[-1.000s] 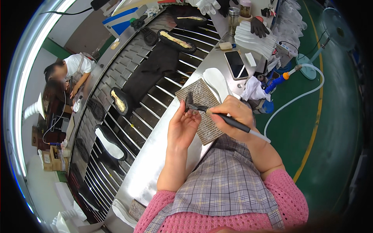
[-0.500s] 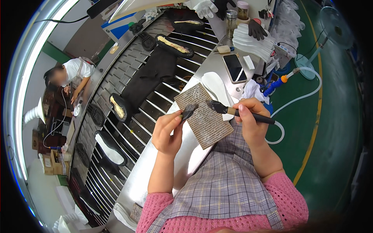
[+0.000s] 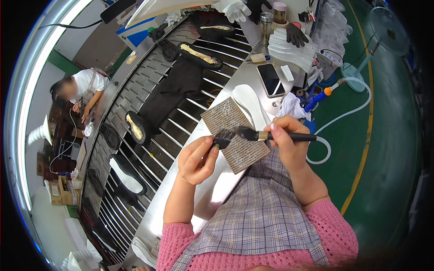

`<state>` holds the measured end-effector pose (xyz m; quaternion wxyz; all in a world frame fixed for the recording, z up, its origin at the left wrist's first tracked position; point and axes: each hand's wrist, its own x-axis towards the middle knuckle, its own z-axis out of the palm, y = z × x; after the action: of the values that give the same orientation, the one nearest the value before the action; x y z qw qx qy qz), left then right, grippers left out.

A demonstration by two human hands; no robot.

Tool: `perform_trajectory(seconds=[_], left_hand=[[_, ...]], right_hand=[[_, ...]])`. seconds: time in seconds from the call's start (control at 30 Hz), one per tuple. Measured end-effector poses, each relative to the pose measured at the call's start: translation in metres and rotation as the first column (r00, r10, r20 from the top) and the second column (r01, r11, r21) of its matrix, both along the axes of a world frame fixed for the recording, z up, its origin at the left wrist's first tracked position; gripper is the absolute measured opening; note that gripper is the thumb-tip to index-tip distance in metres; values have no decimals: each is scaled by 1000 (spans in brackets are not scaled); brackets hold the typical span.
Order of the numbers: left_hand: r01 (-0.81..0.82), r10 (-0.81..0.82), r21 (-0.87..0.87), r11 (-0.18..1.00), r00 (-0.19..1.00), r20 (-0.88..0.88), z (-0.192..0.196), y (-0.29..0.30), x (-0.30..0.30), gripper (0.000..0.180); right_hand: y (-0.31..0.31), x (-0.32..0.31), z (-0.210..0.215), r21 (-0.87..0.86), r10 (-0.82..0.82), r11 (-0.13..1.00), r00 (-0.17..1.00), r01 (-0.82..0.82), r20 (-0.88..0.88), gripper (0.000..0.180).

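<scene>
My left hand (image 3: 197, 161) pinches a small dark piece of material (image 3: 221, 142) between thumb and fingertips, over a brown ridged board (image 3: 246, 155). In my right hand (image 3: 289, 143) is a brush with a black handle (image 3: 301, 137), held like a pen. Its dark bristle head (image 3: 246, 133) points left, a short way from the dark piece; whether they touch I cannot tell. The board has whitish smears and lies at the edge of the metal bench. White insoles (image 3: 249, 104) lie just beyond it.
Left of the bench runs a roller conveyor (image 3: 156, 156) carrying black shoe uppers (image 3: 174, 88) and soles (image 3: 109, 135). A phone (image 3: 271, 80), white insole stack (image 3: 291, 49) and glass jar (image 3: 266, 27) stand farther back. A pale hose (image 3: 348, 124) loops at right. Across the conveyor, a person (image 3: 86, 90) works.
The dark piece in my left hand has turned and dropped slightly toward the board. The brush has shifted a little left and down, and its handle lies more level.
</scene>
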<state>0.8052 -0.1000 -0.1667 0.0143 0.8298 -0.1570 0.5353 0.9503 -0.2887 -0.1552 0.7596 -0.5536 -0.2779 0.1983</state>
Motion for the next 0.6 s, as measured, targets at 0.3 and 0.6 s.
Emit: perform_trajectory(seconds=[0.3,0.6], left_hand=[[113,-101,119,986,990,-97,6,6,-2,25],[84,-67,186,979,993,-99,22,22,-4,23]], right_hand=[[-2,11,8,0,107,994,994,-107,4,11],[15,29,-8,-12,-90,996,991,92,98,14]])
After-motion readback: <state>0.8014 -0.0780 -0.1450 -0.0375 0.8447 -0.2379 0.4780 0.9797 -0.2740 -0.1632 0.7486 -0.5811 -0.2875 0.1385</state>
